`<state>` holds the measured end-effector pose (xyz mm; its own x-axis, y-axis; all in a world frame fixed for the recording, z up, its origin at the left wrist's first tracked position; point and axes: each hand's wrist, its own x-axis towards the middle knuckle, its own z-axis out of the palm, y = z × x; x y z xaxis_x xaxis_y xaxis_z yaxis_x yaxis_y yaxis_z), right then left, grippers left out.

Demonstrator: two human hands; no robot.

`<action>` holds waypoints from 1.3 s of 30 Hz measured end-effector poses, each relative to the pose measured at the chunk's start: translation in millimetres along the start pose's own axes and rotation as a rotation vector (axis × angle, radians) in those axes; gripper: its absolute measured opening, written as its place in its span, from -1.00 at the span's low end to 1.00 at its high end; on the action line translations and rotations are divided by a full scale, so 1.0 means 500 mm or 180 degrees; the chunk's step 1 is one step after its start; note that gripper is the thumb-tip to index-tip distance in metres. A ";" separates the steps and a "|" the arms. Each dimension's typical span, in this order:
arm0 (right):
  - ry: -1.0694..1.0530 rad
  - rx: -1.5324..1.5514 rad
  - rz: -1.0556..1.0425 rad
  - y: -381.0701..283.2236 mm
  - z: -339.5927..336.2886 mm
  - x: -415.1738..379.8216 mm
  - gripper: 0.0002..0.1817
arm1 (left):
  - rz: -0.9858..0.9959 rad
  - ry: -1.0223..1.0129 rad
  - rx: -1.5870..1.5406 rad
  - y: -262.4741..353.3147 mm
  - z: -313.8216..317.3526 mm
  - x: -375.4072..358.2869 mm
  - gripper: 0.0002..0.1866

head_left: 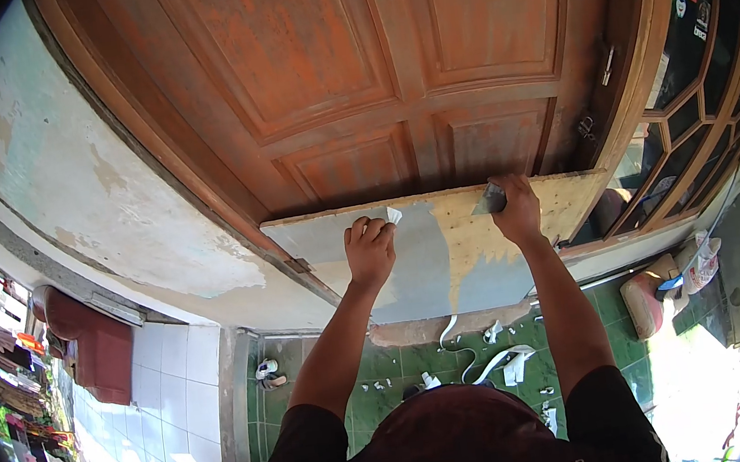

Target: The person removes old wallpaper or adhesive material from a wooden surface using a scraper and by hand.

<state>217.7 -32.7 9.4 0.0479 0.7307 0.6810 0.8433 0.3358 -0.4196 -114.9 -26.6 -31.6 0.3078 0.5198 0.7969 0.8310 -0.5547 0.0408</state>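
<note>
A low board (419, 262) crosses the doorway, part grey-coated and part bare yellowish wood with ragged edges between. Near its top edge, my left hand (370, 251) is closed with fingers curled around a small white scrap (394, 215), which sticks out past the fingertips. My right hand (518, 209) grips a putty knife (490, 201), its dark flat blade angled against the bare wood by the top edge. The tool's handle is mostly hidden in the hand. A narrow white strip (451, 327) trails down from below the board to the floor.
Behind the board stands a brown panelled door (410, 62). Peeled white scraps (515, 365) litter the green tiled floor (375, 358). Shoes (269, 374) sit at left, a sack (698, 262) at right. A reddish-brown sofa (95, 344) is beyond the low wall at far left.
</note>
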 end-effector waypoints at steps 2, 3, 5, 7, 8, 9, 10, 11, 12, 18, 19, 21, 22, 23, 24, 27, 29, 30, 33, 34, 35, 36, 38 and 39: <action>0.0012 0.0034 -0.0031 0.002 0.002 0.001 -0.49 | -0.0107 -0.0270 -0.0029 0.003 -0.008 -0.048 -0.81; 0.0011 0.0042 -0.0030 0.001 0.005 0.000 -0.49 | -0.0166 -0.0404 -0.0040 0.005 -0.011 -0.081 -0.81; 0.0051 0.0055 -0.0011 0.000 0.010 0.007 -0.49 | -0.0955 -0.0523 -0.0303 0.015 0.007 -0.154 -0.79; 0.0033 0.0061 0.0023 -0.001 0.010 0.011 -0.49 | -0.1745 -0.0400 -0.0859 0.034 0.006 -0.144 -0.77; 0.0001 0.0058 0.0028 -0.001 0.010 0.010 -0.49 | -0.1907 -0.0388 -0.1058 0.038 0.012 -0.133 -0.79; 0.0013 0.0056 0.0048 0.002 0.013 0.010 -0.49 | -0.2072 -0.0351 -0.1262 0.044 0.012 -0.098 -0.80; 0.0024 0.0056 0.0049 0.006 0.018 0.010 -0.48 | -0.2241 -0.0292 -0.1465 0.051 0.011 -0.054 -0.79; 0.0026 0.0060 0.0043 0.008 0.021 0.010 -0.48 | -0.2128 -0.0382 -0.1322 0.067 -0.004 0.006 -0.69; -0.0008 0.0045 0.0055 0.008 0.021 0.007 -0.47 | -0.2206 -0.0628 -0.1134 0.069 -0.006 0.048 -0.67; -0.0083 -0.0059 -0.0002 0.013 0.023 0.013 -0.42 | -0.2048 -0.0639 -0.0885 0.044 0.022 0.082 -0.57; -0.0113 -0.0061 0.0017 0.013 0.022 0.012 -0.41 | -0.2068 -0.0632 -0.0892 0.042 0.015 0.074 -0.57; -0.0177 -0.0082 0.0070 0.015 0.023 0.007 -0.40 | -0.2142 -0.0687 -0.0891 0.037 0.000 0.051 -0.57; -0.0208 -0.0102 0.0093 0.015 0.025 0.011 -0.39 | -0.2198 -0.0738 -0.0880 0.034 -0.007 0.039 -0.57; -0.0231 -0.0121 0.0113 0.016 0.029 0.016 -0.38 | -0.2248 -0.0783 -0.0869 0.028 -0.014 0.031 -0.57; -0.0200 -0.0125 0.0099 0.017 0.033 0.020 -0.38 | -0.2277 -0.0827 -0.0837 0.021 -0.024 0.025 -0.57; -0.0167 -0.0140 0.0103 0.018 0.041 0.025 -0.39 | -0.2093 -0.0843 -0.0707 0.006 -0.058 -0.022 -0.58; -0.0177 -0.0129 0.0138 0.013 0.044 0.038 -0.40 | -0.1578 -0.0663 -0.0536 -0.011 -0.069 -0.088 -0.56; -0.0156 -0.0109 0.0053 0.017 0.048 0.038 -0.40 | -0.1769 -0.0878 -0.0580 -0.015 -0.082 -0.121 -0.63; -0.0074 -0.0045 -0.0078 0.024 0.049 0.031 -0.41 | -0.2320 -0.1233 -0.0800 -0.015 -0.129 -0.221 -0.83; -0.0075 -0.0041 -0.0081 0.018 0.043 0.030 -0.41 | -0.2503 -0.1153 -0.0923 -0.010 -0.145 -0.256 -0.83; -0.0076 -0.0040 -0.0084 0.011 0.037 0.028 -0.41 | -0.2686 -0.1070 -0.1050 -0.006 -0.159 -0.292 -0.75; -0.0081 -0.0039 -0.0084 0.006 0.035 0.025 -0.41 | -0.2502 -0.0969 -0.0850 -0.007 -0.169 -0.334 -0.66; -0.0072 -0.0046 -0.0156 0.016 0.039 0.023 -0.41 | -0.2114 -0.0765 -0.0448 -0.014 -0.179 -0.408 -0.47; -0.0058 -0.0050 -0.0189 0.019 0.040 0.024 -0.41 | -0.1836 -0.0653 -0.0330 -0.004 -0.195 -0.412 -0.62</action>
<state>215.8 -8.7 1.6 -0.0122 0.7206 0.6933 0.8527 0.3696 -0.3692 -225.0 -195.8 -137.3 -0.0861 0.8632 0.4974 0.8439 -0.2022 0.4970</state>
